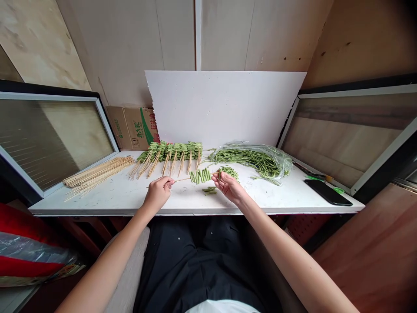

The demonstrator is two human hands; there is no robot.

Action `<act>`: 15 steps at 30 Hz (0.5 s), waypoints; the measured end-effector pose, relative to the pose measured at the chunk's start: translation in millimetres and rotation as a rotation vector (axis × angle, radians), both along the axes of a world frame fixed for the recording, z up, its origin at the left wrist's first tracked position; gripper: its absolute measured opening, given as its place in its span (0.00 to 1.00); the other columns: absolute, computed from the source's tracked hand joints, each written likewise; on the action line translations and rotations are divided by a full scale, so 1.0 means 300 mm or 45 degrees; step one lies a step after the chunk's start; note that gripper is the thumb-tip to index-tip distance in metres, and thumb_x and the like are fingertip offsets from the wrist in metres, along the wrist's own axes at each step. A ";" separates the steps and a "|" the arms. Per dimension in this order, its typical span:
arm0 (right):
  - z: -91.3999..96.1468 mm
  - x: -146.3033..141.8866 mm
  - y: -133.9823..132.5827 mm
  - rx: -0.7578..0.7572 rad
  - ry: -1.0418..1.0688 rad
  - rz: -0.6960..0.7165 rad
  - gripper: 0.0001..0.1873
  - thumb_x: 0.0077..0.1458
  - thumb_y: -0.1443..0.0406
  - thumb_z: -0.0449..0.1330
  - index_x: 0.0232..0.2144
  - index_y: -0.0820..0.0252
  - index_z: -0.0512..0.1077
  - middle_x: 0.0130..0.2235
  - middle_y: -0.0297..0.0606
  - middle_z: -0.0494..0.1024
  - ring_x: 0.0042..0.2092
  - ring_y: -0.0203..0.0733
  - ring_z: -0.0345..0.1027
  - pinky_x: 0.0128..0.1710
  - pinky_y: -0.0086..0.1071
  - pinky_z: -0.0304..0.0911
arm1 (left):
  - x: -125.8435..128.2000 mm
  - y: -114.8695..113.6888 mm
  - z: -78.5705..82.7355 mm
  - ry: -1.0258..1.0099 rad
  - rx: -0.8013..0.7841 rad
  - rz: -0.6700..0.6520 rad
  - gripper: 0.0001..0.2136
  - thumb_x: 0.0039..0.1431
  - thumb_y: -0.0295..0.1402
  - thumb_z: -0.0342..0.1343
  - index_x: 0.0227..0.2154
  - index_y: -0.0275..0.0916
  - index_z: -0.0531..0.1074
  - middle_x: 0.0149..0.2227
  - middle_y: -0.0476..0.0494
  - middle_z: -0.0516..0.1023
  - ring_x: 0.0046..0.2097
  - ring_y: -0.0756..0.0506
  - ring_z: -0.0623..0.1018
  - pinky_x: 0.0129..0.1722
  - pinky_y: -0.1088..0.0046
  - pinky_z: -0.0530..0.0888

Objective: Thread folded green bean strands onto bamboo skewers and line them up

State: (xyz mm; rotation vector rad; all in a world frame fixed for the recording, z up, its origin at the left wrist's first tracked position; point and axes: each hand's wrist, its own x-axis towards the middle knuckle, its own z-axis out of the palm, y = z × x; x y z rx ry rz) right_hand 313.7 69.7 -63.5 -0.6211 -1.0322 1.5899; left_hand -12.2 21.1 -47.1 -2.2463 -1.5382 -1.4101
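My left hand (158, 191) pinches the blunt end of a bamboo skewer (183, 179) held level above the white table (130, 198). Several short green bean pieces (200, 175) are threaded on the skewer. My right hand (228, 186) is closed at the skewer's other end, fingers curled round a bean piece. A few cut bean pieces (209, 190) lie on the table just below. A small heap of cut beans (230, 172) sits behind my right hand.
A row of finished bean skewers (169, 155) lies at the back. Bare skewers (97, 174) are piled at the left. A plastic bag of long beans (257, 159) lies at the right, a black phone (327, 191) further right. A cardboard box (132, 127) and white board (224, 106) stand behind.
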 end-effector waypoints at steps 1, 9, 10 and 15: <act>0.000 0.001 -0.001 0.001 -0.013 -0.006 0.19 0.52 0.52 0.76 0.41 0.54 0.80 0.52 0.41 0.84 0.57 0.48 0.78 0.51 0.34 0.77 | 0.000 0.000 0.000 0.001 -0.003 0.001 0.11 0.63 0.27 0.51 0.32 0.42 0.78 0.31 0.45 0.83 0.35 0.44 0.81 0.37 0.70 0.75; 0.011 0.000 -0.008 -0.013 -0.034 -0.025 0.18 0.54 0.53 0.75 0.43 0.54 0.81 0.52 0.41 0.85 0.57 0.47 0.79 0.52 0.35 0.76 | 0.004 -0.006 0.008 0.000 -0.015 0.022 0.10 0.62 0.27 0.52 0.31 0.42 0.78 0.31 0.45 0.84 0.35 0.43 0.82 0.37 0.70 0.76; 0.012 0.000 -0.007 -0.018 -0.033 -0.030 0.18 0.54 0.53 0.75 0.43 0.54 0.81 0.52 0.42 0.85 0.57 0.47 0.79 0.52 0.34 0.76 | 0.004 -0.006 0.009 -0.002 -0.016 0.021 0.10 0.62 0.27 0.52 0.31 0.42 0.79 0.31 0.45 0.84 0.35 0.43 0.82 0.37 0.70 0.76; 0.010 -0.002 -0.007 -0.038 -0.021 -0.034 0.19 0.52 0.52 0.76 0.42 0.53 0.82 0.51 0.40 0.85 0.56 0.46 0.79 0.51 0.33 0.76 | 0.001 -0.002 0.002 -0.002 -0.018 0.019 0.11 0.62 0.27 0.51 0.30 0.42 0.78 0.31 0.45 0.84 0.35 0.43 0.82 0.37 0.70 0.76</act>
